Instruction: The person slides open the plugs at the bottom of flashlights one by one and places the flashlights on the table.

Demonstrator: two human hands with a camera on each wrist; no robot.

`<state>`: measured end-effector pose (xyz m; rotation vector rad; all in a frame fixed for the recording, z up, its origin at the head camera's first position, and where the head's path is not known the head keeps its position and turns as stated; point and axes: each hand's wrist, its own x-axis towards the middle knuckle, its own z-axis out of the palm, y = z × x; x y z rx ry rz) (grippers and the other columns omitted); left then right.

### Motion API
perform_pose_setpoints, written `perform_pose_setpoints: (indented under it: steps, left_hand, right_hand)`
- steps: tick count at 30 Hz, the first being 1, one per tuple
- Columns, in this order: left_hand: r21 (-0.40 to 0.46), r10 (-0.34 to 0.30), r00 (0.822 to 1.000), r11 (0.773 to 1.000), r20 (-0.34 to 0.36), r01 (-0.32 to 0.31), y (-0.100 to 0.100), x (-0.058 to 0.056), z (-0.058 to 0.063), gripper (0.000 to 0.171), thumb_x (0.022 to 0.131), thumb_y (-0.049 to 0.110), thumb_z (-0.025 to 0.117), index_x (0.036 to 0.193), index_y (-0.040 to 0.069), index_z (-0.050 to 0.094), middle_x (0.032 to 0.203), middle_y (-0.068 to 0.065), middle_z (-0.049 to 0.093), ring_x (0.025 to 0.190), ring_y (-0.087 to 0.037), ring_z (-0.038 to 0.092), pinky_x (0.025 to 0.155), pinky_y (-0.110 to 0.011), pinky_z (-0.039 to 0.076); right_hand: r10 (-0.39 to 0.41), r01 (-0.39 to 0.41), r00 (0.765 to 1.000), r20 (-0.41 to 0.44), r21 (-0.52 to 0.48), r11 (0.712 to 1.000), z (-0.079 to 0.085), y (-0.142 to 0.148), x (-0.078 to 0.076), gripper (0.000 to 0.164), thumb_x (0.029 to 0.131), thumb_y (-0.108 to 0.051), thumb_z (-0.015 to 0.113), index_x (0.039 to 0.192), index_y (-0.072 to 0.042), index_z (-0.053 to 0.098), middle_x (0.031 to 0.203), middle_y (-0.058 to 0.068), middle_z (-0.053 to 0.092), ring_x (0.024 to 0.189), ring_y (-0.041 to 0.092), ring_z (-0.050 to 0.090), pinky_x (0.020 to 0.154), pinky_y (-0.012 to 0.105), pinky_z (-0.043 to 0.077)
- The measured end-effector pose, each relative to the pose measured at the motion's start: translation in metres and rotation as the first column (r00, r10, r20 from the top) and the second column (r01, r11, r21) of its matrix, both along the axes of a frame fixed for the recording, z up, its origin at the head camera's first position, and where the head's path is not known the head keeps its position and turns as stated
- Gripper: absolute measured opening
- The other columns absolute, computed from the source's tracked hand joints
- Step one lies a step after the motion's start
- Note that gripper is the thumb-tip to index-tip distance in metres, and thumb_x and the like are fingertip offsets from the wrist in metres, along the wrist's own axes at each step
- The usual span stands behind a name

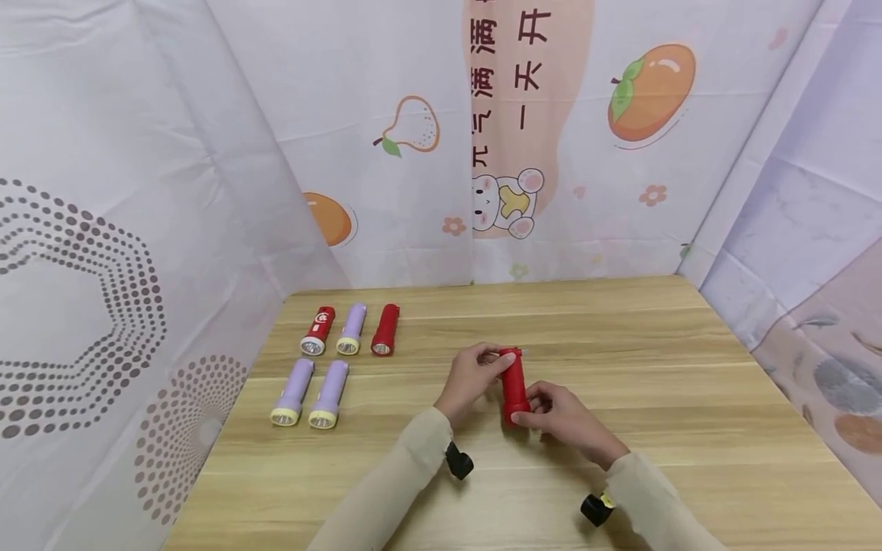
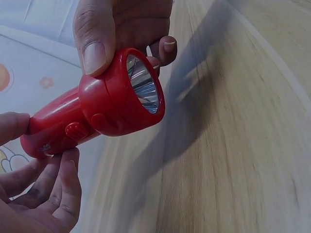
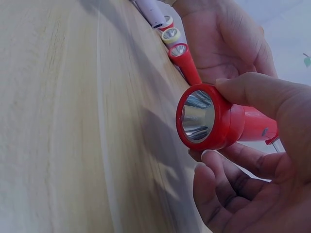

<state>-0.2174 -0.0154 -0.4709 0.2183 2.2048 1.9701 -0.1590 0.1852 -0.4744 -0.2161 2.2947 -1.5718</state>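
Both hands hold a red flashlight (image 1: 514,386) over the table, its lens end toward the near side. My left hand (image 1: 472,375) pinches the tail end between thumb and fingers. At the lens end, my right hand (image 1: 568,419) grips the wide head, thumb on top and fingertips beneath. In the left wrist view the flashlight (image 2: 92,107) shows a ribbed red switch on its body and a silvery reflector. Metal prongs (image 3: 277,144) stick out of the tail in the right wrist view.
On the left of the wooden table (image 1: 620,329), a back row holds a red-and-white flashlight (image 1: 318,330), a purple one (image 1: 352,327) and a red one (image 1: 386,329). Two purple flashlights (image 1: 292,392) lie in front. Patterned curtains (image 1: 413,61) enclose the back and sides.
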Motion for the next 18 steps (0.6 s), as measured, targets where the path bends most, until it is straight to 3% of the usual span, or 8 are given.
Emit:
perform_pose_setpoints:
  steps: [18]
  left_hand:
    - [-0.039, -0.044, 0.999, 0.998, -0.011, 0.044, 0.018, -0.013, -0.001, 0.033, 0.095, 0.040, 0.075, 0.119, 0.017, 0.072, 0.095, 0.002, 0.072, 0.083, -0.015, 0.071, 0.084, -0.051, 0.057]
  right_hand:
    - [-0.033, 0.033, 0.999, -0.003, 0.026, 0.999, 0.003, 0.016, -0.006, 0.045, 0.090, -0.027, 0.082, 0.118, 0.001, 0.061, 0.098, 0.010, 0.068, 0.084, 0.027, 0.062, 0.066, 0.038, 0.056]
